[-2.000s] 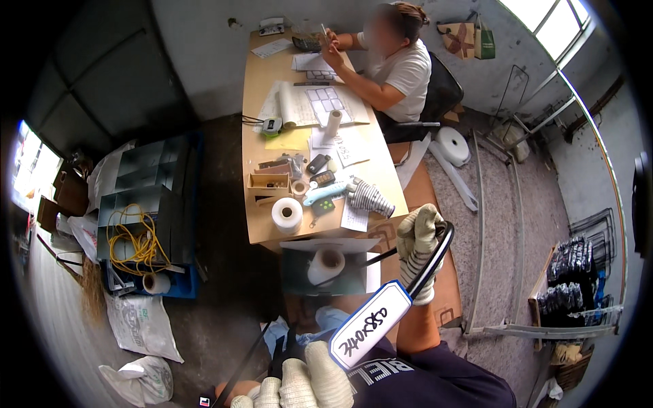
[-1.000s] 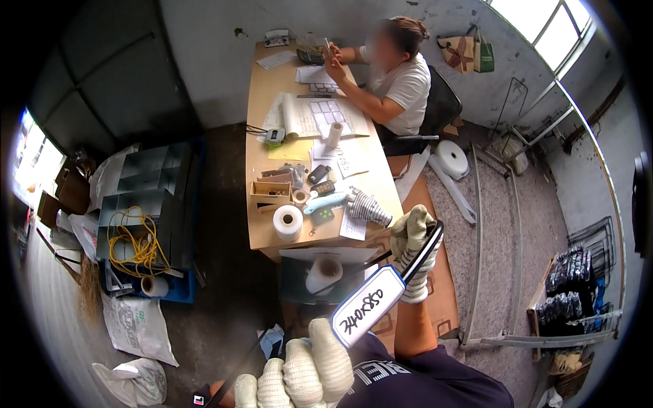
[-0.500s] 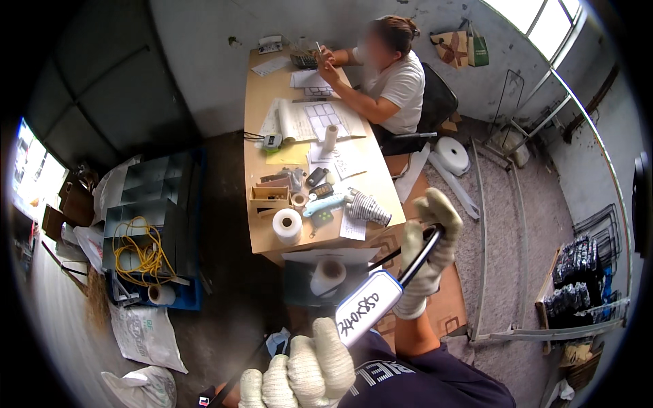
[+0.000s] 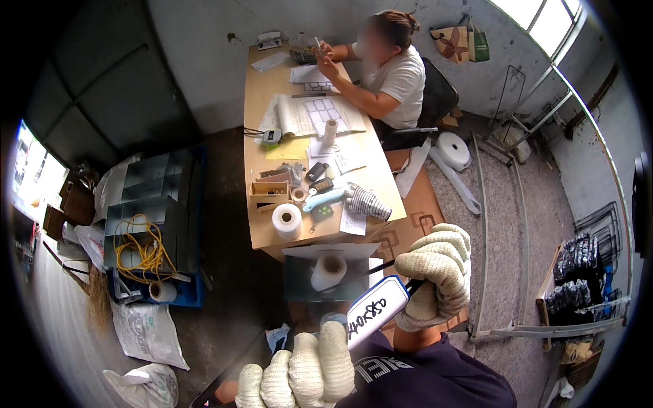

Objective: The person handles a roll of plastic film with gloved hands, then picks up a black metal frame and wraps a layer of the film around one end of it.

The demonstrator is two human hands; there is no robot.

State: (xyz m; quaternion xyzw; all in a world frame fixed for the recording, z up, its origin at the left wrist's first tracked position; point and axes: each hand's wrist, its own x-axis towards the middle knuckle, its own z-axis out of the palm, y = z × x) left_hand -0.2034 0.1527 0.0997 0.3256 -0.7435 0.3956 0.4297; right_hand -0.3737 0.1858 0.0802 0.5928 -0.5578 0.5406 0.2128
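Both my hands wear cream knitted gloves. My right hand (image 4: 435, 275) is closed around the end of a slim black bar or frame, right of centre. Beside its fist hangs a white label (image 4: 376, 309) with a blue border and handwriting, slanting down toward my other hand. At the bottom, my left hand (image 4: 296, 370) has its fingers curled, its knuckles by the label's lower end. A thin dark bar shows behind that hand, seemingly part of the same black frame. Most of the frame is hidden by my gloves and dark shirt (image 4: 422, 374).
Ahead stands a wooden desk (image 4: 262, 224) with papers, rolls, keys and a striped glove. A person (image 4: 401, 75) sits at its right, holding a phone. Metal bins (image 4: 146, 217) with a yellow cable stand left. A metal rack frame (image 4: 554, 331) and black-wrapped bundles (image 4: 571, 296) are right.
My right hand has come down and its fingers have closed round the black bar, which lay across a more open palm before. The label has shifted slightly right; my left hand stays nearly still.
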